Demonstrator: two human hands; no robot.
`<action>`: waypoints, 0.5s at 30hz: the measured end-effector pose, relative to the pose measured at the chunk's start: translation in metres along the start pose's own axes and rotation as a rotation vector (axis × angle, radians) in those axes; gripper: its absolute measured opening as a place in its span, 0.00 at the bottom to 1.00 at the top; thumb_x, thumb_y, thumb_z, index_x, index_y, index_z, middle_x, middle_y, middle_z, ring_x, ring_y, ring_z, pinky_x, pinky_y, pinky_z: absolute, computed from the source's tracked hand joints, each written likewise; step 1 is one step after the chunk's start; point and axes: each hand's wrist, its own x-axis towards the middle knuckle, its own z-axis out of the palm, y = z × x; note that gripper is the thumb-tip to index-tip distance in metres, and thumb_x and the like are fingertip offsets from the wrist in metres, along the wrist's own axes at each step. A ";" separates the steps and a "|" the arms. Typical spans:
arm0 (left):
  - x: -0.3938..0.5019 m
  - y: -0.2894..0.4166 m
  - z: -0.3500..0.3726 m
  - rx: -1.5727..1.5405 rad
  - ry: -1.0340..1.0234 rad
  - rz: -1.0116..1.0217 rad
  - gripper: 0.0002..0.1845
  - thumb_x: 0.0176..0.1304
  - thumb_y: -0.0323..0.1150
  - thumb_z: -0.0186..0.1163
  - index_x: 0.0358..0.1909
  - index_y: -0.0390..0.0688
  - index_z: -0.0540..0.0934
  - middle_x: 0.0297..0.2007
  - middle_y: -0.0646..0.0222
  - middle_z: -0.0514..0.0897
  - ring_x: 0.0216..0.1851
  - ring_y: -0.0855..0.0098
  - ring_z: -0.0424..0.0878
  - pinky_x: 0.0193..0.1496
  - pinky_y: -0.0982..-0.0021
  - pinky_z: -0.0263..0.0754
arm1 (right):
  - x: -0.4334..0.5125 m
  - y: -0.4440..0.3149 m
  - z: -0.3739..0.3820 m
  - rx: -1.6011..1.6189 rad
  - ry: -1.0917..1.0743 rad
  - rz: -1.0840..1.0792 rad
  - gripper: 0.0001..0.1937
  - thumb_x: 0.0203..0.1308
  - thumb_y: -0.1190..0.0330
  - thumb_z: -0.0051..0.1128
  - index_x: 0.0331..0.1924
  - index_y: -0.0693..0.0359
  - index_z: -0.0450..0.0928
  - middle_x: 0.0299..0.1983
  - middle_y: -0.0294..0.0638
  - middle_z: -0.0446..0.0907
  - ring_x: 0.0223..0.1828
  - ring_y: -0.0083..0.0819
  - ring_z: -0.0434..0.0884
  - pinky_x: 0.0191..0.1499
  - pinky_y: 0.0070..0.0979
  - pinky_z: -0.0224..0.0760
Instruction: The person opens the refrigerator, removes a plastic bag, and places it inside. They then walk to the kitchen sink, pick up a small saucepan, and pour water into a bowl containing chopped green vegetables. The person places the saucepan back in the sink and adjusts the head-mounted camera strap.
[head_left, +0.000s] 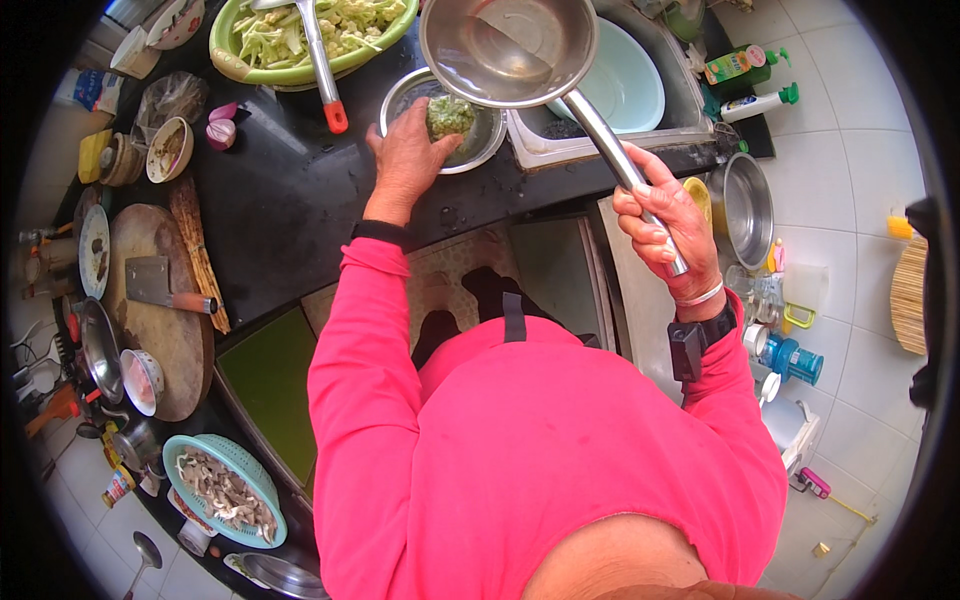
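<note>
My right hand (664, 214) is closed around the long metal handle of a large stainless-steel water ladle (510, 86). Some clear liquid lies in the ladle's bowl, which hangs over the sink's near corner and partly covers a metal bowl (491, 146) on the counter. Inside that metal bowl is a wet mass of chopped green food (450, 120). Over its left side reaches my left hand (412, 146), thumb spread from the fingers and lying against the green mass. Its fingertips are partly hidden, so whether it grips the food is unclear.
A green basin (225, 64) of cut cauliflower stands behind, a red-tipped utensil (322, 67) across it. The sink (690, 124) holds a pale blue basin (637, 82). Leftward are a cleaver (150, 279) on a round chopping board (127, 225) and a colander (259, 480) of sliced mushrooms.
</note>
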 end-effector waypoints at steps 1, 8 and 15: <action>0.000 0.000 0.000 0.003 -0.006 -0.003 0.38 0.53 0.50 0.69 0.62 0.43 0.71 0.53 0.60 0.81 0.57 0.60 0.77 0.66 0.36 0.50 | 0.000 0.000 0.000 -0.004 0.001 -0.001 0.27 0.71 0.75 0.45 0.71 0.54 0.53 0.35 0.43 0.67 0.22 0.15 0.63 0.16 0.08 0.61; 0.001 0.000 -0.002 0.018 -0.048 0.003 0.42 0.54 0.54 0.68 0.67 0.45 0.67 0.56 0.57 0.80 0.59 0.58 0.76 0.67 0.39 0.49 | 0.002 0.000 0.001 -0.015 -0.005 0.003 0.27 0.71 0.75 0.45 0.71 0.54 0.53 0.35 0.42 0.67 0.21 0.15 0.62 0.15 0.08 0.61; -0.011 -0.001 -0.008 0.011 0.051 0.090 0.41 0.53 0.46 0.70 0.67 0.43 0.66 0.61 0.61 0.74 0.63 0.62 0.71 0.66 0.37 0.50 | 0.001 0.000 0.007 -0.057 0.050 -0.014 0.28 0.70 0.76 0.44 0.73 0.55 0.53 0.33 0.39 0.62 0.21 0.14 0.60 0.14 0.07 0.58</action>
